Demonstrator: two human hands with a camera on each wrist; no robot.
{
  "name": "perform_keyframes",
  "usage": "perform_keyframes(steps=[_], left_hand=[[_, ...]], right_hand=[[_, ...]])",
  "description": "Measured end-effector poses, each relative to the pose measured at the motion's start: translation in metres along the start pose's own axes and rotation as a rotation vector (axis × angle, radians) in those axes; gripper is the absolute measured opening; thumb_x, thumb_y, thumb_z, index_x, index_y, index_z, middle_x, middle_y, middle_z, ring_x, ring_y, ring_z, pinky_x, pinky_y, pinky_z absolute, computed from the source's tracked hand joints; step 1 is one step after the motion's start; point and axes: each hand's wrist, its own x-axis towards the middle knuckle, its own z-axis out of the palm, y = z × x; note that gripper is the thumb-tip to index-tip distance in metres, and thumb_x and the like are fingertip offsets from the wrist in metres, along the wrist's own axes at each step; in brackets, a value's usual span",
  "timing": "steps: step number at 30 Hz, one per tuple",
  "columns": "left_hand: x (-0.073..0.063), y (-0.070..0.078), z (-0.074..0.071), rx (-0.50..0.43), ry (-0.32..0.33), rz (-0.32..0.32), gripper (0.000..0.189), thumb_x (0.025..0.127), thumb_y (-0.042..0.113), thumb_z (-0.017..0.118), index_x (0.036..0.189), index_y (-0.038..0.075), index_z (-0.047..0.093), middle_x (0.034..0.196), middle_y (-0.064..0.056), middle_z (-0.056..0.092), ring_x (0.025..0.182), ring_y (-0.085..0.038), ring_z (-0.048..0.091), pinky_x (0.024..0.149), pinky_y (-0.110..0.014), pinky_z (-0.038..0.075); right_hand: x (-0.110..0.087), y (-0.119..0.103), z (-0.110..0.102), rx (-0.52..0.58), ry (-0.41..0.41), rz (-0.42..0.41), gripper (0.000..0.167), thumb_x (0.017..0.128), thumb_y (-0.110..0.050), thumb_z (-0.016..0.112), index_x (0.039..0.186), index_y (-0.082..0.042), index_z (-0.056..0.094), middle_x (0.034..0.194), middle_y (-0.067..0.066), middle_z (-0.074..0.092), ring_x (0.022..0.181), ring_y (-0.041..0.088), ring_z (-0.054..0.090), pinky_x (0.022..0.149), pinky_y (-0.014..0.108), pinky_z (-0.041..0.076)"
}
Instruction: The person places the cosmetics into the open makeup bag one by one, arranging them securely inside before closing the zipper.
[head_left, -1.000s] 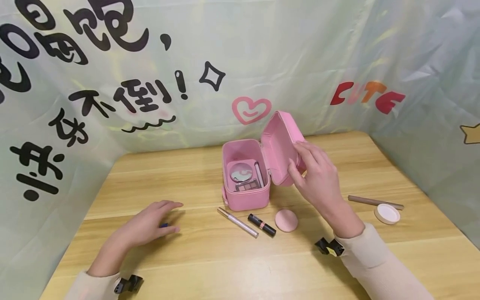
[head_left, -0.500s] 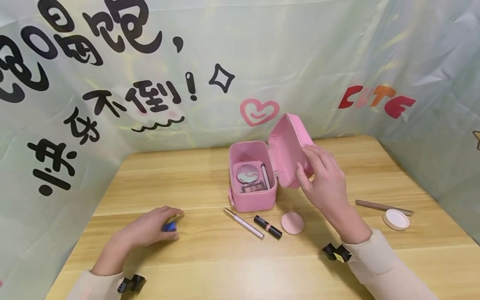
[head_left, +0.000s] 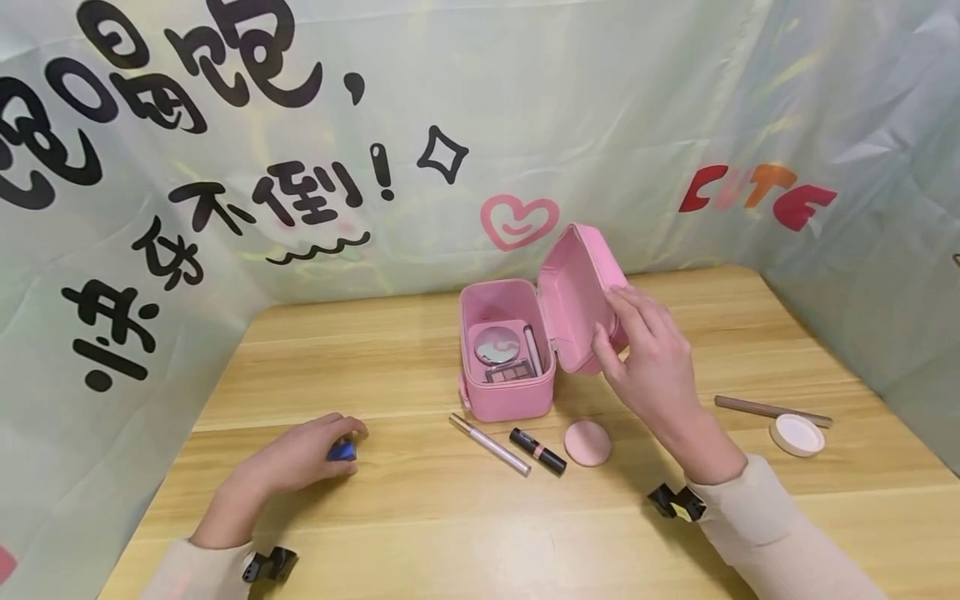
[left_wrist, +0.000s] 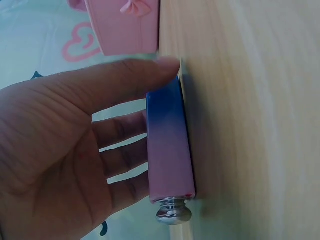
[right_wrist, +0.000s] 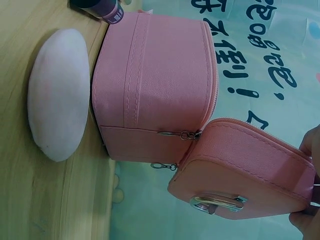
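Note:
My left hand (head_left: 300, 454) rests low over the table at the left, its thumb and fingers around a blue-to-pink cosmetic tube (left_wrist: 169, 140) with a silver knob at one end. In the head view only the tube's blue part shows; it lies along the tabletop. My right hand (head_left: 648, 350) grips the raised lid (head_left: 573, 292) of a pink makeup case (head_left: 510, 400) by its outer edge. Inside the case are a round silver compact (head_left: 497, 344), a small eyeshadow palette (head_left: 510, 372) and a slim pen-like tube (head_left: 532, 350). The right wrist view shows the lid's handle (right_wrist: 217, 202).
In front of the case lie a silver pen-like tube (head_left: 491, 446), a black lipstick tube (head_left: 537, 451) and a round pink sponge puff (head_left: 587, 442). Farther right are a brown stick (head_left: 772, 410) and a round white-topped container (head_left: 797, 435). Printed cloth (head_left: 600, 108) hangs behind the table.
My left fingers have closed in around the blue-to-pink tube. The right hand stays on the lid, and the head view has shifted slightly.

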Motion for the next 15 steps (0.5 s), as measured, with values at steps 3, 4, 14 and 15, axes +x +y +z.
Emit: perform_keyframes(steps=[3, 4, 14, 15], left_hand=[[0.0007, -0.0002, 0.002, 0.019, 0.014, 0.011, 0.033, 0.086, 0.021, 0.077, 0.115, 0.012, 0.064, 0.095, 0.006, 0.056, 0.08, -0.01, 0.052, 0.073, -0.035, 0.052], [0.0009, -0.0002, 0.0021, 0.019, 0.017, 0.018, 0.031, 0.086, 0.02, 0.077, 0.114, 0.012, 0.064, 0.093, 0.007, 0.055, 0.079, -0.009, 0.051, 0.072, -0.035, 0.052], [0.0005, -0.0005, 0.0019, 0.003, 0.011, 0.046, 0.021, 0.087, 0.016, 0.075, 0.105, 0.015, 0.064, 0.092, 0.009, 0.056, 0.078, -0.009, 0.051, 0.07, -0.032, 0.051], [0.0003, -0.001, 0.0016, 0.0, 0.01, 0.045, 0.022, 0.087, 0.015, 0.076, 0.105, 0.015, 0.064, 0.092, 0.009, 0.056, 0.079, -0.009, 0.052, 0.071, -0.032, 0.052]], right_hand=[[-0.0002, 0.0002, 0.0, -0.001, 0.001, 0.001, 0.042, 0.09, -0.023, 0.055, 0.122, 0.002, 0.065, 0.121, 0.018, 0.064, 0.115, 0.034, 0.058, 0.093, 0.055, 0.049], [-0.0003, 0.0003, 0.0, -0.001, 0.0, 0.001, 0.042, 0.09, -0.023, 0.055, 0.122, 0.002, 0.065, 0.121, 0.018, 0.064, 0.116, 0.034, 0.058, 0.093, 0.056, 0.049], [-0.0019, 0.0001, -0.0006, -0.007, -0.011, 0.017, 0.043, 0.09, -0.024, 0.055, 0.122, 0.002, 0.065, 0.121, 0.018, 0.064, 0.116, 0.035, 0.058, 0.092, 0.057, 0.049], [-0.0022, 0.0003, -0.0004, -0.009, -0.013, 0.018, 0.043, 0.09, -0.024, 0.055, 0.123, 0.002, 0.065, 0.122, 0.018, 0.064, 0.116, 0.035, 0.058, 0.092, 0.057, 0.049]])
